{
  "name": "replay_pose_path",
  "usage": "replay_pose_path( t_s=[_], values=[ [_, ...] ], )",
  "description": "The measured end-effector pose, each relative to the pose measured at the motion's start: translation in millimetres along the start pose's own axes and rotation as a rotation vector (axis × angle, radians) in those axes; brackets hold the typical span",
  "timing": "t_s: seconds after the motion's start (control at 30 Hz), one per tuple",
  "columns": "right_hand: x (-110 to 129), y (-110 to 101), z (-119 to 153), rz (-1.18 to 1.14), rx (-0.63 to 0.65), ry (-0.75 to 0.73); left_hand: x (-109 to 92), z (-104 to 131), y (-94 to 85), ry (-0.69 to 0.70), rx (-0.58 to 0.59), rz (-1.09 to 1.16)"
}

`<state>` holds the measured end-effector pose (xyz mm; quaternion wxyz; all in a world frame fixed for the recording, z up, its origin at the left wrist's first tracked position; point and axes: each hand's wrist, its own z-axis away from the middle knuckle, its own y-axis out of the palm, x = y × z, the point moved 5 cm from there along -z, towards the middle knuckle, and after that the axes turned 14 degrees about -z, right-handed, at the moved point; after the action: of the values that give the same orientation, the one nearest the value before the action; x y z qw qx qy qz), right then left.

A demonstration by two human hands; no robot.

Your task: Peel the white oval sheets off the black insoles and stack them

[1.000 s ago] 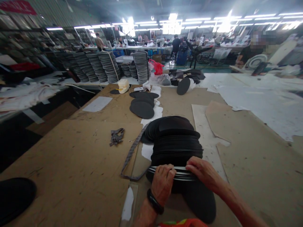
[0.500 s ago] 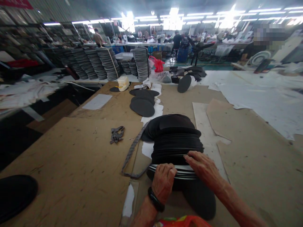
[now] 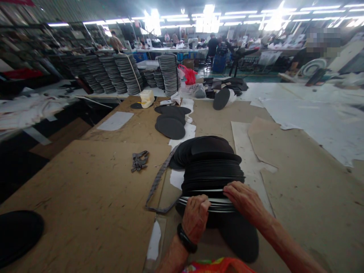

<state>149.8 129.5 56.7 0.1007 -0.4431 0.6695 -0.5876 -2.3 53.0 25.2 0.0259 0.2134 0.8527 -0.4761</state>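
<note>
A long row of black oval pieces leans in front of me on the brown table covering. Several pieces at its near end show white edges. My left hand, with a black band on the wrist, is curled over these white-edged pieces and grips them. My right hand pinches the upper edge of one oval piece, where a white strip shows, at the right side of the row. A dark oval piece lies flat below my hands. A grey fabric strip loops along the row's left side.
A crumpled grey strip lies left of the row. Further back are loose dark ovals, a cream container, a red bag and tall stacks of ovals. A black oval sits at the left edge. People are in the background.
One more white strip now shows near my right fingertips, where a piece has parted from the row. My left hand has hardly moved.
</note>
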Motion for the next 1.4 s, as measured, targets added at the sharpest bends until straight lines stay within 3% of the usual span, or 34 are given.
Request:
replay_pose_path(
  t_s=[0.13, 0.27, 0.47, 0.57, 0.7, 1.4],
  values=[
    [1, 1, -1, 0.021, 0.069, -0.005, 3, 4, 5.0, -0.017, -0.021, -0.001],
    [4, -2, -1, 0.001, 0.107, -0.032, 1, 3, 4.4, -0.048, -0.024, -0.151],
    [-1, 0, 3, -0.184, 0.182, 0.063, -3, -6, 2.8, -0.077, 0.106, -0.195],
    [-5, 1, 4, -0.218, 0.076, 0.094, -3, -8, 0.8, -0.124, 0.123, -0.191],
    [-6, 3, 7, -0.047, -0.096, 0.068, -5, -9, -1.3, -0.148, 0.089, -0.218],
    [-1, 0, 14, 0.100, -0.017, -0.032, -2, -8, 3.9, -0.145, 0.144, -0.143]
  ],
)
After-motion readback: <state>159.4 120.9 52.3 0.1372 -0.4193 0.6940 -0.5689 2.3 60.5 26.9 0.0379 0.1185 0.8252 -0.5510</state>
